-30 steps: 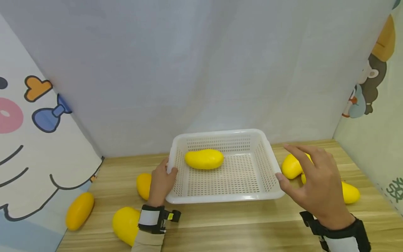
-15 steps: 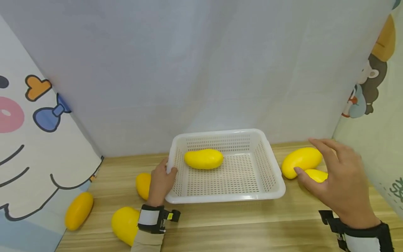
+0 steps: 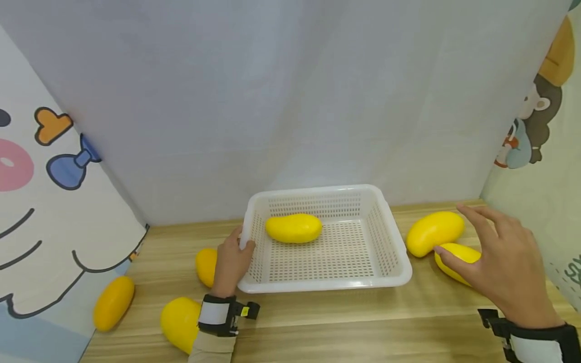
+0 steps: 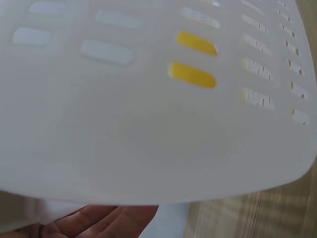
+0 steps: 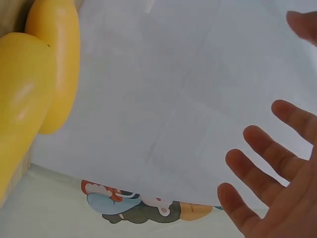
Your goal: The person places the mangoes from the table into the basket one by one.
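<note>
A white plastic basket (image 3: 324, 288) with slotted walls is in the middle of the head view, and one yellow mango (image 3: 293, 228) lies in it. My left hand (image 3: 232, 264) grips the basket's left rim, thumb on the inner side. In the left wrist view the basket's wall (image 4: 124, 134) fills most of the picture. My right hand (image 3: 513, 267) is over the right side of the table, fingers spread and holding nothing. Near its thumb lies a mango (image 3: 456, 261), partly hidden by the hand. Behind that lies another mango (image 3: 436, 232), close to the basket's right side.
On the wooden table (image 3: 336, 333), several mangoes lie left of the basket: one at the far left (image 3: 114, 303), one by the left forearm (image 3: 180, 322), one behind the left wrist (image 3: 206, 266). A pale cloth wall (image 3: 290, 101) stands behind; printed panels flank both sides.
My right hand has moved right, away from the basket's right rim, uncovering the two mangoes there. My left hand and the basket have stayed in place.
</note>
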`<state>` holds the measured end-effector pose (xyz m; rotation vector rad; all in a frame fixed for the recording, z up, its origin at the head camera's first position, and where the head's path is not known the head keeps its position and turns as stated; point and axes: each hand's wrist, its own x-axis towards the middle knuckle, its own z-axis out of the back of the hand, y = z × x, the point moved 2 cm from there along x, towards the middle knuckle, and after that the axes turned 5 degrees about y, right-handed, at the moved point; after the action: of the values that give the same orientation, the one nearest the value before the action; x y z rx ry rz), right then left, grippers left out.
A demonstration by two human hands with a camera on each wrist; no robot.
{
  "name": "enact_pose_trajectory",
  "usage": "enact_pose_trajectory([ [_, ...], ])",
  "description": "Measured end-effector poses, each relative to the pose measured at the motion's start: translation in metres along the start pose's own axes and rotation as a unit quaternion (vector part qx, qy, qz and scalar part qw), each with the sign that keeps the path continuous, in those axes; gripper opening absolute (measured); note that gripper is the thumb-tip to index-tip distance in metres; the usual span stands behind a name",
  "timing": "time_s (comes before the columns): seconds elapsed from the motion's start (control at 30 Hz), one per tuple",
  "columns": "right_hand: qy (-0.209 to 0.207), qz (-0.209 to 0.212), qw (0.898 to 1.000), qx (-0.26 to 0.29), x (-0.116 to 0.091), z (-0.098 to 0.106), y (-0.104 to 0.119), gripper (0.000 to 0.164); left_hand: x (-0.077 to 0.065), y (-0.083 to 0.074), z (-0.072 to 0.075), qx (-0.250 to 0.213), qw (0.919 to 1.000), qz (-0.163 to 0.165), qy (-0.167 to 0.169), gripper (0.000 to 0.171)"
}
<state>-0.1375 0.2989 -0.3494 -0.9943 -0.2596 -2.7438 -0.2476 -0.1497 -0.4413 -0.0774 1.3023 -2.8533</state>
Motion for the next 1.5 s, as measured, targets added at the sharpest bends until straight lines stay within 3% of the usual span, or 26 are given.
enact_pose_trajectory([
  [0.23, 0.051, -0.033, 0.998, -0.014, -0.004, -0.008, -0.012, 0.094, -0.001, -0.001, 0.0, -0.001, 1.0, -0.008, -0.001, 0.053],
  [0.57, 0.089, -0.064, 0.993, -0.03, -0.011, -0.024, -0.032, 0.096, -0.001, -0.002, 0.0, 0.001, 1.0, -0.006, -0.003, 0.051],
  [0.9, 0.152, -0.122, 0.98, -0.04, -0.018, -0.034, -0.048, 0.098, -0.001, -0.002, -0.001, -0.01, 0.9999, -0.005, 0.0, 0.052],
  [1.2, 0.236, -0.164, 0.957, -0.045, -0.028, -0.057, -0.062, 0.107, -0.003, -0.002, 0.0, -0.019, 0.9998, -0.006, -0.004, 0.05],
  [1.5, 0.253, -0.167, 0.952, -0.043, -0.035, -0.066, -0.071, 0.105, -0.002, -0.002, -0.001, -0.021, 0.9998, 0.004, 0.005, 0.051],
])
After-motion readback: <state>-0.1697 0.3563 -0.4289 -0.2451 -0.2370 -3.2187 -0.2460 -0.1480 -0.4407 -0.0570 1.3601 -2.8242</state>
